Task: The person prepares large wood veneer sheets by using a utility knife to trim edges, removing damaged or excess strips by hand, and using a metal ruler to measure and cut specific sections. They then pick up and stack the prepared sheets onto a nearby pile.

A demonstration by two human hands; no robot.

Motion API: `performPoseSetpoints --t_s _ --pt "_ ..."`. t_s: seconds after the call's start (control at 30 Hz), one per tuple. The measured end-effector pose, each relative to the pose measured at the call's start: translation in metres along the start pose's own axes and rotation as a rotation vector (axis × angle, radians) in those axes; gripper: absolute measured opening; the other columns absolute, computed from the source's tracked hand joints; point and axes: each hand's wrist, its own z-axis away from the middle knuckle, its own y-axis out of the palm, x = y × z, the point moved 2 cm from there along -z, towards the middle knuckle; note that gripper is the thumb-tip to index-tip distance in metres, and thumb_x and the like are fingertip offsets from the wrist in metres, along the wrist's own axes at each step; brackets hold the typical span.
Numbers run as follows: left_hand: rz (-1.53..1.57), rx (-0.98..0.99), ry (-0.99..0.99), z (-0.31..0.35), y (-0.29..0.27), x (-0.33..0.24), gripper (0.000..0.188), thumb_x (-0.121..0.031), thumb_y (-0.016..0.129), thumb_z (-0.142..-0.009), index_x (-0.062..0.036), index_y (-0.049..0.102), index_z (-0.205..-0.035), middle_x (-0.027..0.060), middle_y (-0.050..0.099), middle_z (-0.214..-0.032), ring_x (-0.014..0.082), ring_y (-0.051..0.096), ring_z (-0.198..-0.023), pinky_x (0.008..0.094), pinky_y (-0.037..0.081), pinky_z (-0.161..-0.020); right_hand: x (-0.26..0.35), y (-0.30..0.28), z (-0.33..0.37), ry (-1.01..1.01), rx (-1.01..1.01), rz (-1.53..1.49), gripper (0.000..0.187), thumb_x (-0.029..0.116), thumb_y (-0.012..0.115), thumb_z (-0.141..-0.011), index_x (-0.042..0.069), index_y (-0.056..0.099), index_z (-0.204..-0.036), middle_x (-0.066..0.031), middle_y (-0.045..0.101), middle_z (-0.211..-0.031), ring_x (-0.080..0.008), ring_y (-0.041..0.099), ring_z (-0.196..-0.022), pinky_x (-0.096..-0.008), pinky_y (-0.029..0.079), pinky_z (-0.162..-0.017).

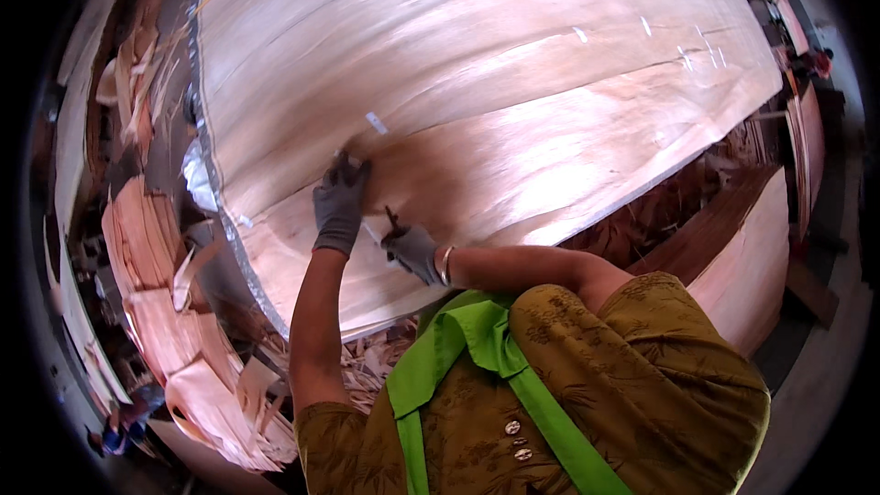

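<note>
A broad sheet of pale wood veneer (pixel 477 147), with wavy seams across it, lies in front of me on a large flat stack or table. My left hand (pixel 339 206), in a grey glove, rests on the sheet beside a seam, its fingers stretched forward and partly in shadow. Just to its right, my gloved right hand (pixel 414 252) grips a small dark tool (pixel 392 220), perhaps scissors or a cutter; its exact kind is unclear. A white tape piece (pixel 377 123) is stuck on the sheet beyond my left hand.
Several more tape bits (pixel 579 35) dot the sheet. Torn veneer strips (pixel 151 247) heap along the left, and scraps lie below the near edge. A stack of veneer (pixel 733 247) stands at the right. White crumpled plastic (pixel 197 174) hangs by the left edge.
</note>
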Motion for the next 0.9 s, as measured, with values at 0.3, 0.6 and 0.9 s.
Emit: performPoseSetpoints --t_s 0.3,0.6,0.9 --pt "0.373 -0.207 0.023 -0.086 -0.027 -0.087 0.055 -0.002 0.048 -0.075 -0.0127 0.051 -0.129 0.008 0.052 -0.131 0.0298 0.056 -0.1 0.0403 0.047 -0.083 0.067 -0.256 0.06 -0.414 -0.416 -0.064 0.012 0.02 0.059 -0.089 0.009 0.064 -0.087 0.0031 0.05 -0.059 -0.007 0.042 -0.044 -0.0226 0.033 -0.039" --pt "0.147 -0.077 0.432 -0.188 0.001 -0.23 0.042 -0.015 0.048 -0.082 -0.0178 0.053 -0.124 0.004 0.044 -0.137 0.0231 0.05 -0.107 0.0392 0.044 -0.081 0.049 -0.334 0.073 -0.429 -0.522 0.205 0.03 0.034 0.068 -0.083 0.005 0.069 -0.089 -0.001 0.061 -0.068 -0.0096 0.053 -0.06 -0.0265 0.045 -0.054" --pt "0.125 -0.027 0.323 -0.207 0.004 -0.247 0.039 -0.017 0.054 -0.08 -0.0243 0.059 -0.118 0.0055 0.053 -0.127 0.0252 0.055 -0.101 0.0406 0.046 -0.07 0.002 -0.349 0.089 -0.47 -0.438 -0.191 0.014 0.013 0.06 -0.083 0.005 0.065 -0.094 0.0003 0.055 -0.062 -0.008 0.046 -0.049 -0.0248 0.037 -0.043"
